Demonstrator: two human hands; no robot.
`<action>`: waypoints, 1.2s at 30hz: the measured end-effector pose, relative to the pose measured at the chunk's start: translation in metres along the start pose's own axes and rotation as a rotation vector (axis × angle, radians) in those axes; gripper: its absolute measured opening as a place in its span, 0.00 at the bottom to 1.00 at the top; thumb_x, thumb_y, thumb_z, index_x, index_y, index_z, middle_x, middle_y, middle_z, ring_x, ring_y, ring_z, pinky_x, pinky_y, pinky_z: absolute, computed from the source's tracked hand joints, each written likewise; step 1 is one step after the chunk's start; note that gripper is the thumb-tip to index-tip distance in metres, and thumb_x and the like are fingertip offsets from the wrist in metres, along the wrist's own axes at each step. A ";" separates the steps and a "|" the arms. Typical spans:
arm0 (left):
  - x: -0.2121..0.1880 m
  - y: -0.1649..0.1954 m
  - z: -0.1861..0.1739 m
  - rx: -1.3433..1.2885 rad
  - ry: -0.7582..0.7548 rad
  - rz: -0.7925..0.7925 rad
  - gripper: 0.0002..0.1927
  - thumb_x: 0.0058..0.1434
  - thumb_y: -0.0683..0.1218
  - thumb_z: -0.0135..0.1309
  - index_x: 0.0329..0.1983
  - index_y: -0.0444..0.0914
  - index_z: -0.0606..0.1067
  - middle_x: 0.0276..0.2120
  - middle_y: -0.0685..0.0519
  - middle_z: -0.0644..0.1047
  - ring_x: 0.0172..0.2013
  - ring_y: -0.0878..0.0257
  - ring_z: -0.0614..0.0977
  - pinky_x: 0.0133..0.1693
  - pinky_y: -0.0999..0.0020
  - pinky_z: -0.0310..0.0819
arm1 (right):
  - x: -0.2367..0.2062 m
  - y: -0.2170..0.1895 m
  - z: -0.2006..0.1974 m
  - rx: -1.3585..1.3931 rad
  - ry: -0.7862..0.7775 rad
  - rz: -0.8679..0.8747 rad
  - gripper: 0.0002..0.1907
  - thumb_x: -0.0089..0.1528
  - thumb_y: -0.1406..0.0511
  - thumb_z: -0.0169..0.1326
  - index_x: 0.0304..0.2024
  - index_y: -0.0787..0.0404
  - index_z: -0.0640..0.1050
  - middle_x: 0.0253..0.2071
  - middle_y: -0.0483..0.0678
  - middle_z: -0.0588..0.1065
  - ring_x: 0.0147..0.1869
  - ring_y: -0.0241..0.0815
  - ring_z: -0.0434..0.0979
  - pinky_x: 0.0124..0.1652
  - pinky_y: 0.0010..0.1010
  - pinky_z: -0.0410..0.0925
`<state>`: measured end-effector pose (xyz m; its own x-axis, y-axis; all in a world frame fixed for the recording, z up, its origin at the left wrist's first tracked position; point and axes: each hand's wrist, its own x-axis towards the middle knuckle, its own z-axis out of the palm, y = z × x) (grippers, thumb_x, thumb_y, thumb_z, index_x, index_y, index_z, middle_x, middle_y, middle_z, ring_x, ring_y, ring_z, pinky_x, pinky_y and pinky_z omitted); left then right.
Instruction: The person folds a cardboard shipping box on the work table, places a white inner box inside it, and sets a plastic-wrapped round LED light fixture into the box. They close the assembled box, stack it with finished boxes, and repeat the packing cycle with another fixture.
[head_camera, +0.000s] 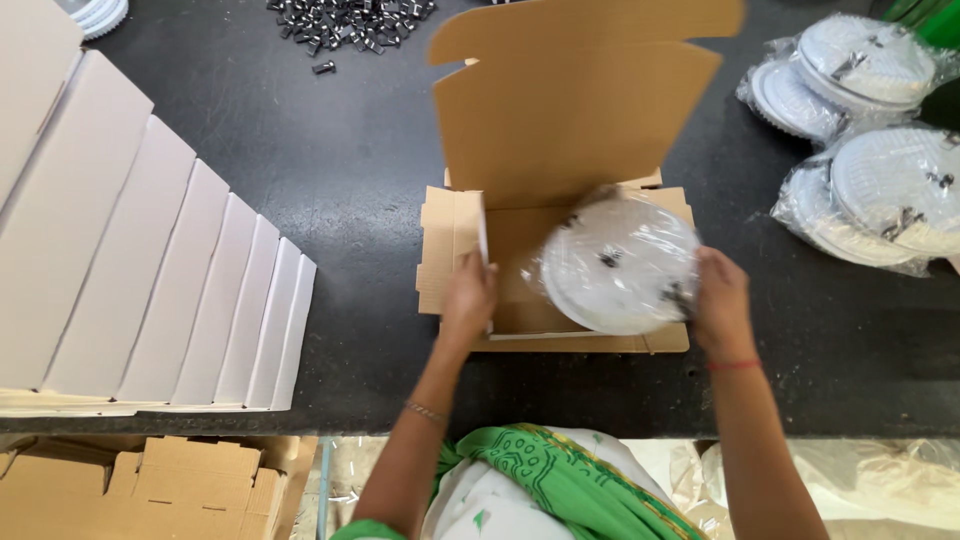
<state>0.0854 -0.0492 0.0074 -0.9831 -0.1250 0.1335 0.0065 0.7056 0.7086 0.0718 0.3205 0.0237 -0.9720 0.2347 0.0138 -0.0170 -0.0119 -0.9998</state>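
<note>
1. The right hand (722, 305) grips a round white plastic-wrapped disc (620, 265), half lowered into the open brown cardboard box (455, 235).
2. The left hand (468, 298) clasps the box's side flap; lid unfolded, more wrapped discs (880, 130) wait nearby.

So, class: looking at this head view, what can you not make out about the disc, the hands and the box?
- Wrapped white disc: motion-blurred; its fittings unclear.
- Right hand: fingertips hidden behind the disc.
- Left hand: fingers hidden by its own back at the box flap.
- Cardboard box: floor hidden by the disc; lid cut by the top edge.
- Small metal parts: too small.
</note>
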 end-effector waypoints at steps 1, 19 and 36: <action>-0.001 0.004 0.010 -0.025 0.020 0.004 0.23 0.72 0.49 0.48 0.67 0.35 0.66 0.56 0.38 0.73 0.47 0.37 0.80 0.47 0.44 0.74 | -0.001 0.002 0.014 -0.048 0.009 0.029 0.16 0.78 0.60 0.48 0.46 0.69 0.77 0.36 0.43 0.71 0.38 0.31 0.67 0.37 0.25 0.63; 0.156 0.066 -0.095 -0.337 0.311 0.228 0.22 0.59 0.48 0.71 0.56 0.42 0.80 0.43 0.53 0.86 0.39 0.58 0.86 0.45 0.65 0.81 | 0.134 -0.114 0.053 -0.530 0.003 -0.720 0.19 0.65 0.64 0.70 0.52 0.67 0.77 0.41 0.51 0.79 0.42 0.40 0.79 0.42 0.31 0.73; 0.046 0.040 -0.099 -0.640 -0.393 0.252 0.24 0.63 0.42 0.55 0.64 0.42 0.75 0.75 0.49 0.61 0.58 0.57 0.78 0.58 0.63 0.77 | 0.027 -0.118 -0.002 -0.274 -0.634 -0.118 0.22 0.62 0.68 0.51 0.60 0.58 0.79 0.64 0.46 0.75 0.62 0.38 0.75 0.57 0.29 0.71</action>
<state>0.0588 -0.0957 0.1107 -0.9298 0.3249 0.1730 0.2240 0.1265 0.9664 0.0478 0.3301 0.1418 -0.9180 -0.3940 0.0456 -0.1522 0.2438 -0.9578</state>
